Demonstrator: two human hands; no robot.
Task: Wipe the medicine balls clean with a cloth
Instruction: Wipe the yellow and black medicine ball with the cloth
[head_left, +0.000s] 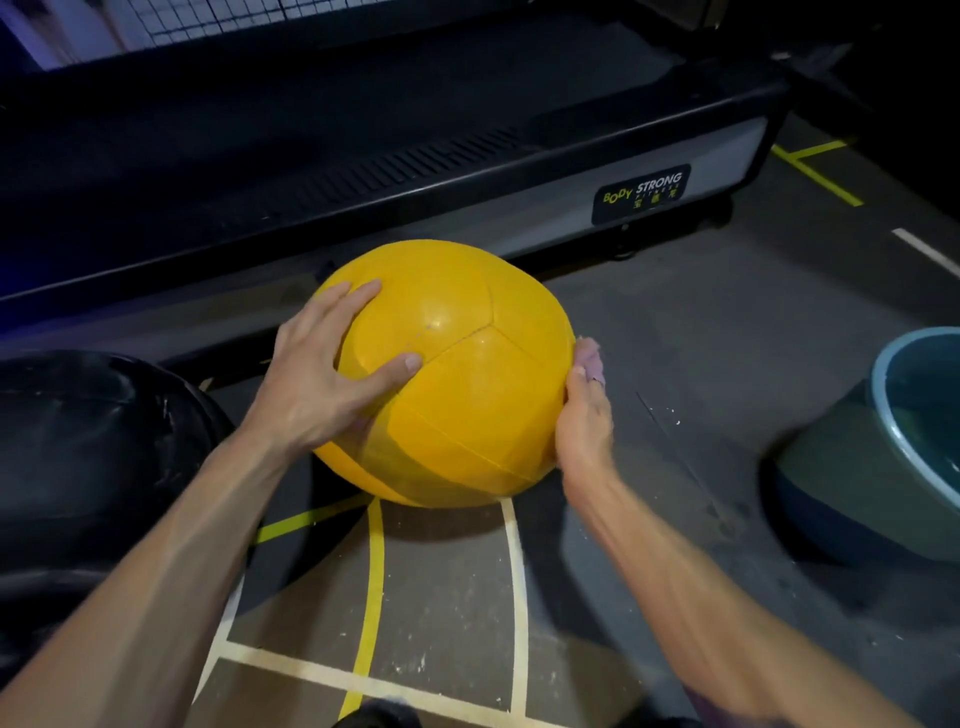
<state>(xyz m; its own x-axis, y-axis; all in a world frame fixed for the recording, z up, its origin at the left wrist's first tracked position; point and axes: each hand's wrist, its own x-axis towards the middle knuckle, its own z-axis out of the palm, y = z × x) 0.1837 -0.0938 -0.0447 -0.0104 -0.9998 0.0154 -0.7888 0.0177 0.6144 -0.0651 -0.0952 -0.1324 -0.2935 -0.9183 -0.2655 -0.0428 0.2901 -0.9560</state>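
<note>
Both my forearms are bare from elbow to wrist; no sleeves, gloves, watch, rings or bands are worn. My left hand (317, 364) and right hand (584, 421) are uncovered. Tendons and veins stand out along each forearm.

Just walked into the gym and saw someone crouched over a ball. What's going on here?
A person is cleaning a yellow medicine ball on the floor. The left hand rests spread on its upper left side, steadying it. The right hand holds a pale cloth against its right side. A black ball sits to the left and a basin to the right.
</note>
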